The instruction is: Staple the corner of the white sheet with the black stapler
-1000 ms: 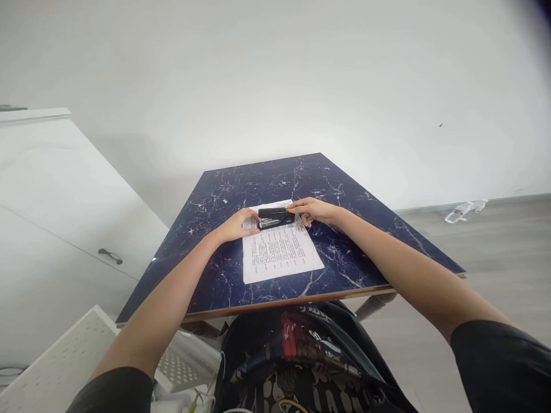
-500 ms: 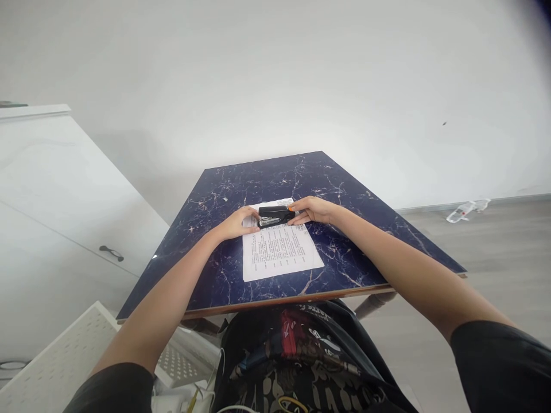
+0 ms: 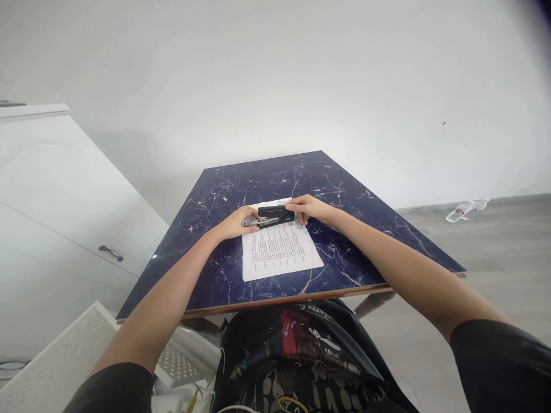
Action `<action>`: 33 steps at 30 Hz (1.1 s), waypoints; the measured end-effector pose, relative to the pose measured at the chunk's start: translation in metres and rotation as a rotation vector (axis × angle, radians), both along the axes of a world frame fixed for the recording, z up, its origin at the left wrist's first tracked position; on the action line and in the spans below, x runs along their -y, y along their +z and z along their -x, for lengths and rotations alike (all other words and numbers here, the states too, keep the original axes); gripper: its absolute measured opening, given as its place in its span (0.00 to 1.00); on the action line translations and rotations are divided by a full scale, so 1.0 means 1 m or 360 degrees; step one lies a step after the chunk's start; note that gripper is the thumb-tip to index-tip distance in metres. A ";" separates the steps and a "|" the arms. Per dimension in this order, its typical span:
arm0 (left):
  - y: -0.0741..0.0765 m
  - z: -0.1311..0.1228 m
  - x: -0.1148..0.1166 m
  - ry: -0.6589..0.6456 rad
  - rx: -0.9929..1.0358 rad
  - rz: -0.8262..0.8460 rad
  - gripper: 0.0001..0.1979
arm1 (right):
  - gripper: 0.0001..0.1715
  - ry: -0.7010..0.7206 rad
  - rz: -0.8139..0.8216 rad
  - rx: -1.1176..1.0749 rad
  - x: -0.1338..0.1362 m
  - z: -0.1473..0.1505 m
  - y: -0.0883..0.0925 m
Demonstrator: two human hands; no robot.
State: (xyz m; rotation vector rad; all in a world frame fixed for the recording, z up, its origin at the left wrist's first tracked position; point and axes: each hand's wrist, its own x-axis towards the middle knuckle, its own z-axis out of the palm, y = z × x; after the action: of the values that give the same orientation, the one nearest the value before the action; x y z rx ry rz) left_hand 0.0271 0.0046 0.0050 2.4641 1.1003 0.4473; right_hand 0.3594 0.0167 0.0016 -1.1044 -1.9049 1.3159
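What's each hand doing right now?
Left hand: fingertips touch the stapler at its left end; grip cannot be told.
Right hand: closed on the stapler, at its right end.

At frame centre, the left hand [image 3: 236, 223] and right hand [image 3: 310, 209] grip a black stapler [image 3: 276, 215] over printed paper [image 3: 279, 248] on the marbled table [image 3: 353, 252].

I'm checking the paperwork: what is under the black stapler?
A printed sheet, lying on the dark marbled table. The left hand and right hand hold the stapler's ends. The strip of sheet beneath stapler and hands is covered.
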 end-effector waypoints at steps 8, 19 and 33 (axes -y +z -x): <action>-0.003 0.003 -0.001 0.0053 0.0067 0.0021 0.29 | 0.15 -0.0058 -0.1034 0.0367 0.007 0.016 0.002; 0.003 -0.006 0.001 0.0434 0.1363 0.0939 0.40 | 0.16 -0.0287 -0.1502 0.0245 0.027 0.014 0.019; -0.018 -0.003 -0.011 0.0558 0.1642 0.1331 0.04 | 0.12 0.0250 -0.2884 0.0910 0.037 0.023 0.014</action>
State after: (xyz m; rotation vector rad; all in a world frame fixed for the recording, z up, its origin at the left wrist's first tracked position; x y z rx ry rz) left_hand 0.0303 0.0155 -0.0131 1.0517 0.9356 0.9616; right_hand 0.3367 -0.0198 0.0160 -0.2446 -2.3912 -0.9366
